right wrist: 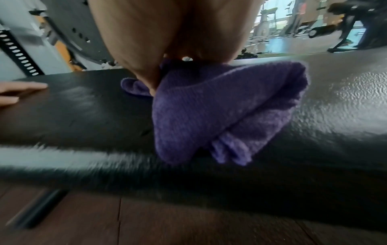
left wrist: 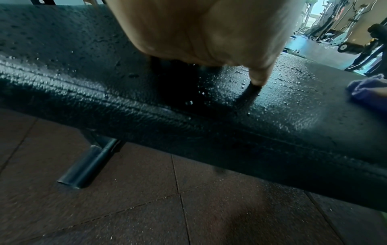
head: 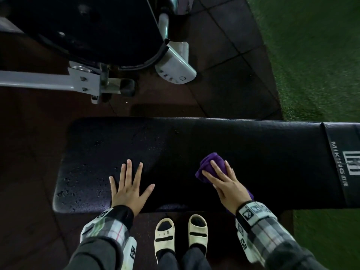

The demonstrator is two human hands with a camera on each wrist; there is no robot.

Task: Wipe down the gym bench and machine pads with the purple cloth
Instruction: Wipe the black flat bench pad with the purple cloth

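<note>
A black padded gym bench (head: 175,145) runs left to right in front of me, its left part beaded with droplets. My left hand (head: 128,184) lies flat on it near the front edge with the fingers spread. In the left wrist view the palm (left wrist: 199,29) presses on the wet pad (left wrist: 272,102). My right hand (head: 224,180) presses straight fingers onto the bunched purple cloth (head: 209,158) further right. In the right wrist view the cloth (right wrist: 209,107) is folded under the hand (right wrist: 167,33), and the bench (right wrist: 83,107) around it looks dry and is blurred.
A machine with a black pad (head: 87,26) and a grey steel frame (head: 48,80) stands behind the bench at the left. Green turf (head: 321,55) borders the rubber floor tiles on the right. My feet in cream slides (head: 165,236) stand by the bench. A bench foot tube (left wrist: 90,165) juts out below.
</note>
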